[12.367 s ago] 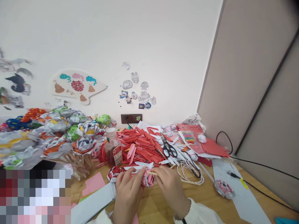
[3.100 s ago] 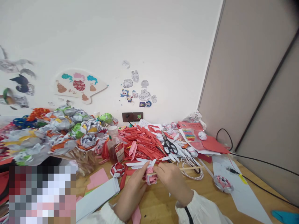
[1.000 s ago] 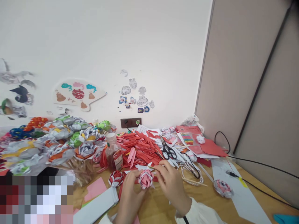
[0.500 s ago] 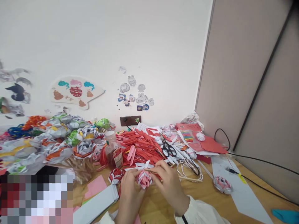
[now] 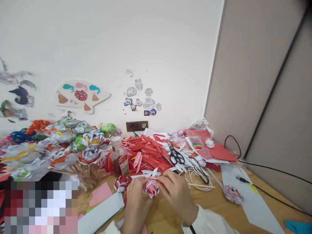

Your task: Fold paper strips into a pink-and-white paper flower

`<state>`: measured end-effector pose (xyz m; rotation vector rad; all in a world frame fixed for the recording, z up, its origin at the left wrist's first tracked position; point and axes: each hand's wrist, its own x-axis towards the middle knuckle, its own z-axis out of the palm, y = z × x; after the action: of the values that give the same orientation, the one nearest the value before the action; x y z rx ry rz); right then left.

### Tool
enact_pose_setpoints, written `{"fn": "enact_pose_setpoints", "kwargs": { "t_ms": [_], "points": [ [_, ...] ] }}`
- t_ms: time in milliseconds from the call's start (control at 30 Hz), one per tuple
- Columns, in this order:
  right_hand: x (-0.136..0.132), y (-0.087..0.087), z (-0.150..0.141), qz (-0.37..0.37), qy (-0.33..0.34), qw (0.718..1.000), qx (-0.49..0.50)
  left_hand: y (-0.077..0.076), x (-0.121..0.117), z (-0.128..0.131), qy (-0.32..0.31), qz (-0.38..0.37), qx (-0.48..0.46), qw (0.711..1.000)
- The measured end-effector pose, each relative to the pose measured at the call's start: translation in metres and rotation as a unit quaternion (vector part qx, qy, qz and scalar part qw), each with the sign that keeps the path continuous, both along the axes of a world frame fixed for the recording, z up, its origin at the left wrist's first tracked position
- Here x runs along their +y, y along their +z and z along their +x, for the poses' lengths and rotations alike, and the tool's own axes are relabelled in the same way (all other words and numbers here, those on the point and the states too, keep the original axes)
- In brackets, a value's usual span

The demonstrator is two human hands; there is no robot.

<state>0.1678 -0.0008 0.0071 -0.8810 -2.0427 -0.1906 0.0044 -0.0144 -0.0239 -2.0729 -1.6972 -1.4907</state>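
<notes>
Between my hands is a folded paper rose in pink and white. My left hand is closed on its left side, fingers curled against the petals. My right hand pinches a thin wooden stick, whose pale tip lies across the rose's upper edge. A length of pale stick also shows to the right of my right hand; whether it is the same one I cannot tell. Touching or just beside my left hand sits a red and white paper rose. White folded strips lie behind the held rose.
Red folded strips are heaped behind my hands, with black scissors and a bottle beside them. Many paper flowers stand left. Right are pearl strings, another rose and a cable.
The stick's pale tip now shows more plainly over the rose, and more stick shows right of my right hand. My fingers have shifted slightly; the whole view has moved a little.
</notes>
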Motion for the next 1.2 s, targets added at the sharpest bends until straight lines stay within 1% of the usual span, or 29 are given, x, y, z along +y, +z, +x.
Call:
{"fn": "enact_pose_setpoints", "kwargs": {
  "t_ms": [167,333,433,533,733,967,1100,1200],
  "points": [
    [-0.0005,-0.0038,-0.0021,0.003,-0.002,1.0,0.006,0.0015,-0.0015,0.0037,0.005,0.003,0.015,1.0],
    [-0.0001,-0.0017,-0.0005,-0.024,0.008,1.0,0.005,-0.0026,-0.0004,0.0029,-0.002,-0.007,0.028,1.0],
    [0.0001,-0.0014,0.0011,-0.014,0.001,1.0,-0.024,-0.0044,0.0006,0.001,-0.01,-0.007,0.037,0.999],
    [0.0014,-0.0023,0.0022,-0.003,-0.003,0.999,-0.047,-0.0032,0.0,0.0009,-0.004,0.0,0.036,0.999],
    [0.0059,-0.0034,0.0027,0.009,0.016,0.999,-0.05,-0.0024,-0.0007,0.0026,-0.001,0.025,0.034,0.999],
    [0.007,-0.005,0.0034,-0.041,0.046,0.998,-0.034,-0.0066,0.002,0.0001,-0.006,0.039,0.055,0.998],
    [0.0064,-0.0036,0.0039,-0.072,0.051,0.996,-0.03,-0.0028,0.0009,0.0017,-0.004,0.041,0.076,0.996],
    [0.0059,-0.0025,0.0038,-0.1,0.065,0.993,-0.006,0.0,-0.0006,0.004,-0.001,0.046,0.086,0.995]
  ]
}}
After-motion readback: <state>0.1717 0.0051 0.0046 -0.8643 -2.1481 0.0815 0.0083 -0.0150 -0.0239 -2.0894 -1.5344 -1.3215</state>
